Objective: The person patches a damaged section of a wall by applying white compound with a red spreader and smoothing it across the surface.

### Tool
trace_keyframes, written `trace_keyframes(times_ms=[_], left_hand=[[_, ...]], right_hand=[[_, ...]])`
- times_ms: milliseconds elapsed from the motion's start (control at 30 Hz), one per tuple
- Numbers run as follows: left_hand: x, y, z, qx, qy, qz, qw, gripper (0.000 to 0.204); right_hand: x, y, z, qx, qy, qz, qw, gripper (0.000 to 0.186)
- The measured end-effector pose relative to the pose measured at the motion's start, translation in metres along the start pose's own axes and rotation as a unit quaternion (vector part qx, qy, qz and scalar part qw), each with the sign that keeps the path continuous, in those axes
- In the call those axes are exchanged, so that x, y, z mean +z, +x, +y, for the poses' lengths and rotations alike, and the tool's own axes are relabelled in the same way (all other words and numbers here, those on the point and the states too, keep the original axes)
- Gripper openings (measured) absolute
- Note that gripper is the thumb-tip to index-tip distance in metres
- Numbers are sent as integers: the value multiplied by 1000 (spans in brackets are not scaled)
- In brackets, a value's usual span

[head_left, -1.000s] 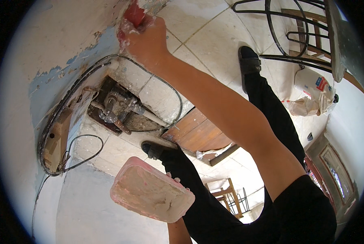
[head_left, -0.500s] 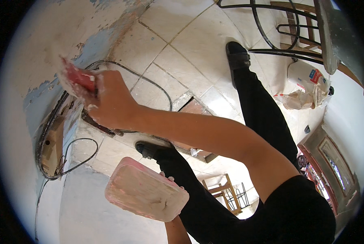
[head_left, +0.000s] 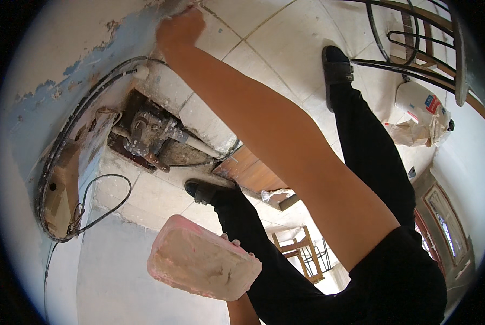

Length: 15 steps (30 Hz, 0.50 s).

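One pink tub [head_left: 161,246], mouth up, slants lengthwise far-left to near-right, clasped by the left hand [head_left: 236,242]; whether the right hand [head_left: 180,31] pinches anything, I can't tell.

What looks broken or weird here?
The wall looks damaged: its surface is ragged, with uneven blue patches showing. Beside it, the tiled floor has an open hole with grimy pipes inside, which looks odd because floors are usually covered over.

Glare whitens some floor [head_left: 277,216]; the bent fisheye rim falls black.
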<state>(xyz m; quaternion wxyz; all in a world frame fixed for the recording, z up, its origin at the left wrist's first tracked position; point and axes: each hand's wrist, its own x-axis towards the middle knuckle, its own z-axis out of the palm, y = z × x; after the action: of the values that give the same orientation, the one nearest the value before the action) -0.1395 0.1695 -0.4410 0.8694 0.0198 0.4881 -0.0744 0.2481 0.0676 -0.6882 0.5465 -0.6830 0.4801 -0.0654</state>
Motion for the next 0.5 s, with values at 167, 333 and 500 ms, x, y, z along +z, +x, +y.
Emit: trace_keyframes(times_ms=[167,333,500], left_hand=[[5,-9,15,-1,-26,27,999,70],[29,-1,16,19,108,-5,994,64],[42,8,15,5,39,-25,999,60]], right_hand=[[17,-32,-25,-33,75,-55,995,22],[2,-42,0,-171,-43,-106,979,22],[-51,-47,21,-165,-11,-258,952,17]])
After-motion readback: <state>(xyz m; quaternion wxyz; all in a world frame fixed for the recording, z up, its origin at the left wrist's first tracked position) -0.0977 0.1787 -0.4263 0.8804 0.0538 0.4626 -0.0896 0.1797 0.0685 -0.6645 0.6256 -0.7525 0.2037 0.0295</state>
